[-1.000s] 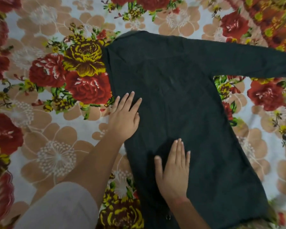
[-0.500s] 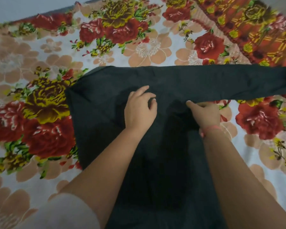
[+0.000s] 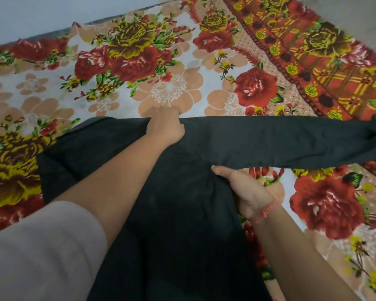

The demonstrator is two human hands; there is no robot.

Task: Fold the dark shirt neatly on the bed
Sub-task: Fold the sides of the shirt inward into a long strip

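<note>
Lying flat on the bed (image 3: 182,92), the shirt (image 3: 182,213) is spread with its body running from the near edge of the view toward the far side. One sleeve (image 3: 291,142) is stretched straight out to the right, its long axis crosswise, and is cut off by the right edge of the view. The shirt's top edge is gripped by the left hand (image 3: 166,127), whose fingers (image 3: 169,111) are curled over it, though blurred. The side edge just under the sleeve is held by the right hand (image 3: 251,192), thumb on top and fingers tucked beneath the cloth. A red thread (image 3: 267,210) is worn at that wrist. Bare flowered bed is seen beyond the shirt and to its right, and the bed's far edge at upper left.
</note>
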